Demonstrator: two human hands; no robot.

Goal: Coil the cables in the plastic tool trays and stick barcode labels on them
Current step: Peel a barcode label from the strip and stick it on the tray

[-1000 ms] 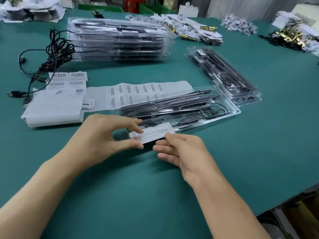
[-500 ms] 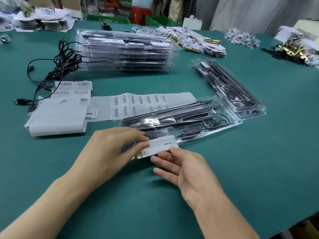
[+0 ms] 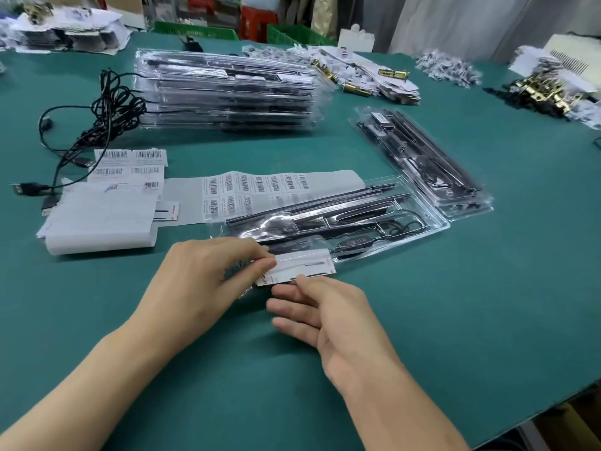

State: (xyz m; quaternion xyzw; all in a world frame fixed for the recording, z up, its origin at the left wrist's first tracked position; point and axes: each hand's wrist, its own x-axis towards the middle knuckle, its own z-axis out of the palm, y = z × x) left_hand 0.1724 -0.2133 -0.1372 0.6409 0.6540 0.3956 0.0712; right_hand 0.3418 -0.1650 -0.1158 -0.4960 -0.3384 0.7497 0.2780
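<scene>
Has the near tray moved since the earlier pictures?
No. The tray still overlaps the same end of the barcode sheet; only the camera shifted.

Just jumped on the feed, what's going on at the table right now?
A person is working at the near end of a clear plastic tool tray on the green table. The left hand pinches the left end of a white label, and the right hand pinches its lower edge. Whether the label is stuck down yet is not clear. A barcode sheet lies behind the tray, with loose black cables to the left.
</scene>
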